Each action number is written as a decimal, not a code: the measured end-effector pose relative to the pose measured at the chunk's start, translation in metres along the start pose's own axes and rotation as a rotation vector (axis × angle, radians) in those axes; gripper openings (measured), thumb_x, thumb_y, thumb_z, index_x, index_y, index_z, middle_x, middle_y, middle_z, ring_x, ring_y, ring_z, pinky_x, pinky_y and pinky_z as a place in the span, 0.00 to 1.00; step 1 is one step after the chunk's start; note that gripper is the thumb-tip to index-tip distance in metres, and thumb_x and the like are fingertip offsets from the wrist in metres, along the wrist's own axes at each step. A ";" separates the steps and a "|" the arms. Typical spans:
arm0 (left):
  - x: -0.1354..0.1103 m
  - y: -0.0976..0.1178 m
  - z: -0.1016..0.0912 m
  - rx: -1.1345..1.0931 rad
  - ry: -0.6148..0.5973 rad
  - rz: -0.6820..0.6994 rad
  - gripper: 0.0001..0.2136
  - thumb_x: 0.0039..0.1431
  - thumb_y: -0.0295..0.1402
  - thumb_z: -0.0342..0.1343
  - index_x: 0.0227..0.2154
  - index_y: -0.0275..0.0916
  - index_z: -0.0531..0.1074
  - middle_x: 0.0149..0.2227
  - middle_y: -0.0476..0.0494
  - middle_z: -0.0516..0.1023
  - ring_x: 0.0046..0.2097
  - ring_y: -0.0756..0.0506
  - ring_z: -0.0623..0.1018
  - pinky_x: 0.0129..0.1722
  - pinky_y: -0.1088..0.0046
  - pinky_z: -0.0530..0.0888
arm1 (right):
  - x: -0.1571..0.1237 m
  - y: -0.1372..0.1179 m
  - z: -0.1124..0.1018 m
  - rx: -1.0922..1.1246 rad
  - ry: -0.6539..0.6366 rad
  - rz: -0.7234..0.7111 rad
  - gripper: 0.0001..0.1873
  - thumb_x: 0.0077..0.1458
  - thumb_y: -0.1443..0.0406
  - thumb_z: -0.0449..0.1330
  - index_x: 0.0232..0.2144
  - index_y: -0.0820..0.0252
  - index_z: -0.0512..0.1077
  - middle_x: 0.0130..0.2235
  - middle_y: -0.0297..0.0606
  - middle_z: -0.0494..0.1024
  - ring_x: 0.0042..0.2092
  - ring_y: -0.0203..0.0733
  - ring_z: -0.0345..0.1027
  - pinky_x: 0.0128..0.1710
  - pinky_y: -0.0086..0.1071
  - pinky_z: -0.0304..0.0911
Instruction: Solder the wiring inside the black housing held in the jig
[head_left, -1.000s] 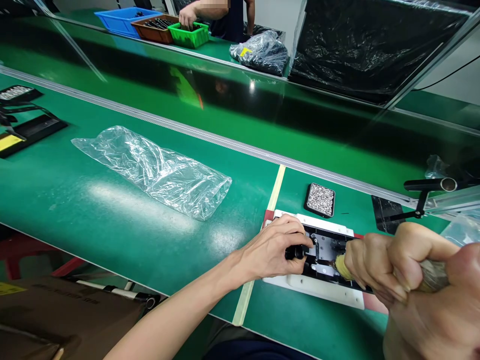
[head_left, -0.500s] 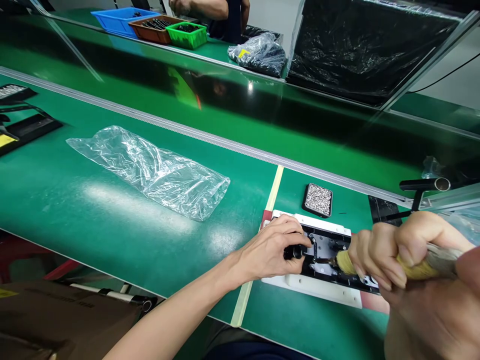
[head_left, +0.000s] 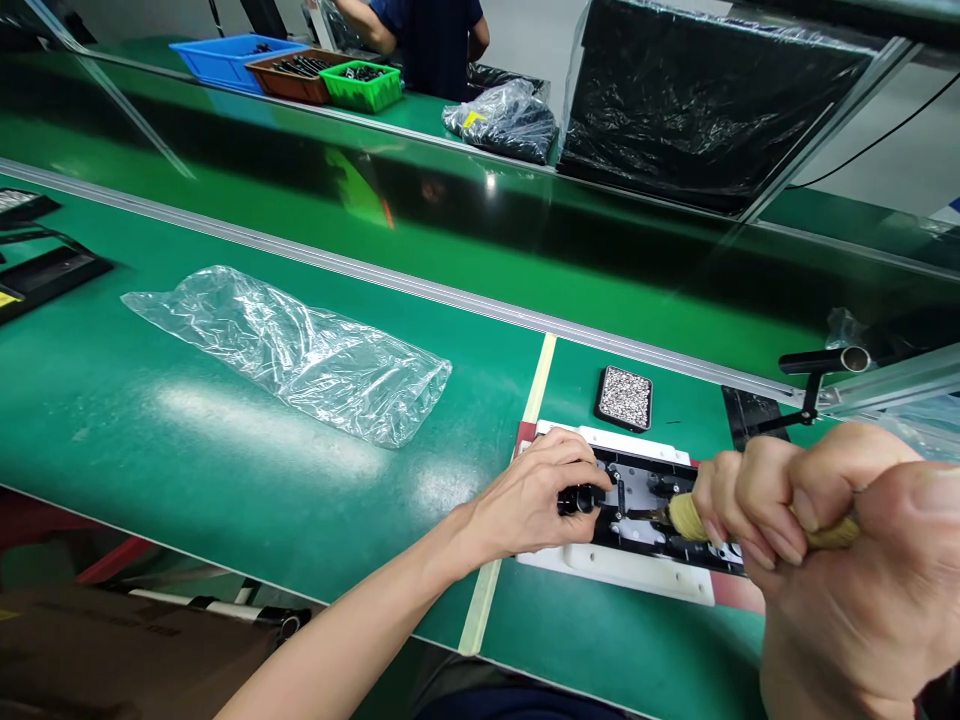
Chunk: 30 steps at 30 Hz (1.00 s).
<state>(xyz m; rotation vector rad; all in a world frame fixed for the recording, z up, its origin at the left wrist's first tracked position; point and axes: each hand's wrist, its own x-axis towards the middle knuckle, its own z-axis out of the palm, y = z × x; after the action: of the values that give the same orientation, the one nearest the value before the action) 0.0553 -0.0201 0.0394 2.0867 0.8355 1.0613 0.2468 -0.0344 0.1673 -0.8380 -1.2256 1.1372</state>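
A long black housing [head_left: 682, 550] with grey plates and small fittings inside lies between the white rails of a fixture [head_left: 637, 575]. My left hand [head_left: 536, 500] is over its left end, thumb and fingers closed about a black cylindrical part [head_left: 579, 499]. My right hand [head_left: 817, 530] is wrapped round the yellow handle of a screwdriver [head_left: 684, 517]. The screwdriver's shaft points left into the housing, its tip close to a small black piece [head_left: 620, 495]. Part of the housing's right end is hidden behind my right hand.
Behind the fixture stands a black tray of small silver screws [head_left: 626, 397]. A clear plastic bag [head_left: 300, 350] lies to the left on the green bench. Metal framing [head_left: 810, 385] stands at right. Across the divider, a person [head_left: 431, 40] is near blue, brown and green bins [head_left: 362, 88].
The whole view has shifted slightly. Both hands keep their grips, and the screwdriver stays at the housing. The person across the divider has moved a little.
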 end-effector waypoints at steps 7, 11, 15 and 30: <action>-0.002 -0.001 -0.001 -0.003 -0.017 -0.025 0.11 0.63 0.32 0.61 0.47 0.41 0.79 0.46 0.46 0.80 0.55 0.47 0.75 0.58 0.68 0.73 | 0.003 -0.010 0.002 -0.011 0.013 -0.053 0.31 0.68 0.46 0.56 0.20 0.58 0.57 0.14 0.29 0.53 0.14 0.32 0.48 0.14 0.34 0.51; -0.003 -0.001 -0.002 -0.004 -0.013 -0.021 0.11 0.62 0.32 0.61 0.47 0.40 0.79 0.46 0.46 0.80 0.55 0.47 0.75 0.59 0.69 0.72 | 0.007 -0.011 0.009 0.013 -0.020 -0.029 0.32 0.66 0.46 0.58 0.18 0.59 0.57 0.13 0.30 0.52 0.13 0.32 0.47 0.12 0.32 0.48; -0.003 -0.001 -0.002 -0.003 -0.004 -0.011 0.11 0.62 0.32 0.62 0.47 0.41 0.79 0.46 0.46 0.80 0.55 0.47 0.75 0.59 0.69 0.72 | 0.008 -0.009 0.011 0.029 -0.024 -0.001 0.33 0.63 0.46 0.62 0.17 0.60 0.58 0.13 0.29 0.55 0.13 0.31 0.49 0.13 0.31 0.52; -0.003 0.000 -0.001 -0.018 -0.012 -0.025 0.12 0.62 0.31 0.61 0.48 0.40 0.79 0.47 0.45 0.80 0.56 0.46 0.75 0.60 0.67 0.72 | 0.004 -0.005 0.012 0.049 -0.002 0.044 0.33 0.60 0.48 0.66 0.16 0.60 0.58 0.13 0.29 0.56 0.14 0.31 0.50 0.14 0.30 0.52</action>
<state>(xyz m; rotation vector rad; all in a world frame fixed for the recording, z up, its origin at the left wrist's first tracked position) 0.0532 -0.0223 0.0388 2.0608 0.8412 1.0387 0.2363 -0.0323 0.1751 -0.8307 -1.1819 1.1991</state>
